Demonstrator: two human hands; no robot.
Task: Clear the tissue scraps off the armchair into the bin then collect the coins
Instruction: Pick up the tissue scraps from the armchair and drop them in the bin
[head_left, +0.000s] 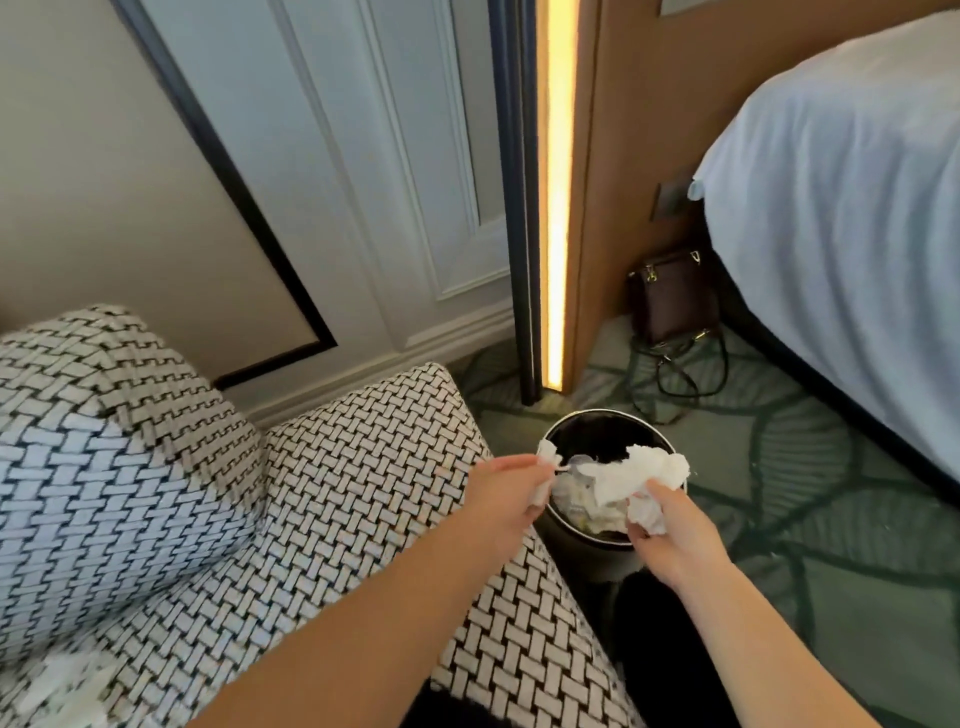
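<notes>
**White tissue held over the black bin**

White tissue is in both hands, above the open mouth of the bin (575, 548) at the lower middle of the frame. The left hand (511, 496) has its fingers curled round a small wad (546, 464) right over the bin's left rim. The right hand (672, 532) pinches a larger piece (631, 480), crumpled, which spreads across the opening and over the right rim. More paper lies inside the bin beneath them.

The bin stands on the green leaf-patterned carpet (789, 467), close against the outer edge of the armchair (363, 467). Whether the two touch I cannot tell. The left forearm crosses the chair's woven black-and-white arm from the bottom of the frame. At the lower left corner, on the seat, lie a few pale scraps (57, 680), blurred and well apart from the bin.

To the right of the bin a strip of carpet runs up to the dark lower edge of the bed (831, 208), which fills the upper right. Behind the bin, near the middle right, a dark handbag (672, 296) sits on the floor with its strap looped in front of it, between the bed and a glowing vertical light strip (556, 182).
</notes>
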